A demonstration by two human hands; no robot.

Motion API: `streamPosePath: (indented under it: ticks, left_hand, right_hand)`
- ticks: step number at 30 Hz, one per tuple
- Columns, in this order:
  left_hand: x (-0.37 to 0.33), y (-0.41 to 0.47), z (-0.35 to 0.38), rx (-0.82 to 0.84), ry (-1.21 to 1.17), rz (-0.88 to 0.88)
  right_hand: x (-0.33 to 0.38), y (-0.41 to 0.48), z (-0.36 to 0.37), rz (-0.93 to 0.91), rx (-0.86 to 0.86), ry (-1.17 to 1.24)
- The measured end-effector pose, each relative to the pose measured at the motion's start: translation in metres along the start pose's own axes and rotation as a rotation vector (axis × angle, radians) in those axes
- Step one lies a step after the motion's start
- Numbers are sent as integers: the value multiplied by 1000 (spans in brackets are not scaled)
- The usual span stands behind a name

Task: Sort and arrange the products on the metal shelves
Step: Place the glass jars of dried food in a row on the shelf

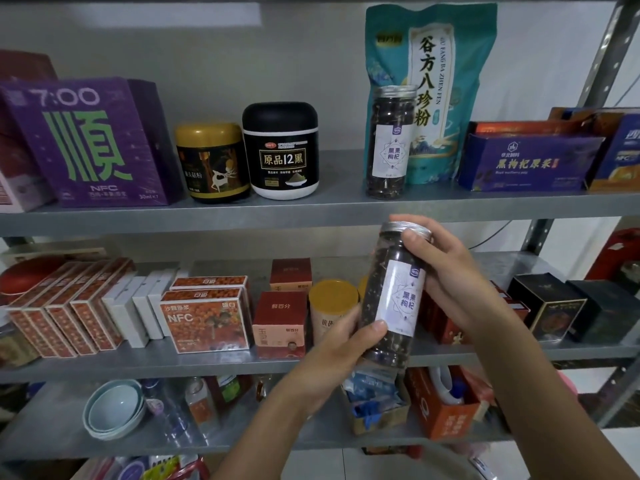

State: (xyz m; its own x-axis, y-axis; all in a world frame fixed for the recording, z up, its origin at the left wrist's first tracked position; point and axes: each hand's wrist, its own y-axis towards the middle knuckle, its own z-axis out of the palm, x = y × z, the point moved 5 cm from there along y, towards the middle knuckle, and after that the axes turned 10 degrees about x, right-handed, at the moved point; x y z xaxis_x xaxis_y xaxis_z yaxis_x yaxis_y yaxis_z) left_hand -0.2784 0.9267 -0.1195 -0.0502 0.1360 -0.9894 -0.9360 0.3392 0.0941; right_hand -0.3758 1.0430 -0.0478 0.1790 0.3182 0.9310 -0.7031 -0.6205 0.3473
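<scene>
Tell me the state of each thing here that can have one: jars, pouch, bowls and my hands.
held jar: tilted, lid on, in both hands.
left hand: grips held jar's lower part.
right hand: grips its upper part.
shelf jar: upright, lid on.
teal pouch: upright behind shelf jar.
black jar: upright, lid on.
gold-lidded jar: upright, lid on.
bowls: nested.

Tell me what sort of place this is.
Probably a stockroom or small health-food shop: metal shelves carry packaged goods, orange NFC boxes stand in duplicate rows, and the held jar matches another jar shelved above.
</scene>
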Motion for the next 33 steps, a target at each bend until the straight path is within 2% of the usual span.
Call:
streamPosePath:
  ticks: [4,6,8,11,15,17,22,28,33]
  left_hand:
    - [-25,4,-12,-349,498,145]
    - [-36,9,-11,-455,664,183]
    - [-46,12,-15,-529,693,192]
    - [-66,17,-25,-555,647,262]
    - [-102,22,-39,-583,568,403]
    - [-118,30,-49,-641,577,440]
    - [-138,65,-71,-803,750,411]
    - [-122,91,-79,-949,1003,340]
    - [-120,97,-81,-968,1035,376]
  right_hand:
    - [26,5,10,-149,-131,-270]
    - [36,11,19,-180,-142,-358]
    - [47,18,28,-206,-115,-442]
    - [68,29,35,-277,-98,-552]
    - [96,45,19,-448,-391,-493]
    - [101,59,10,-449,-489,-530]
    - [89,101,-3,-293,-435,-596]
    - [77,123,-12,-260,-306,-535]
    - [71,127,-17,-242,-268,-557]
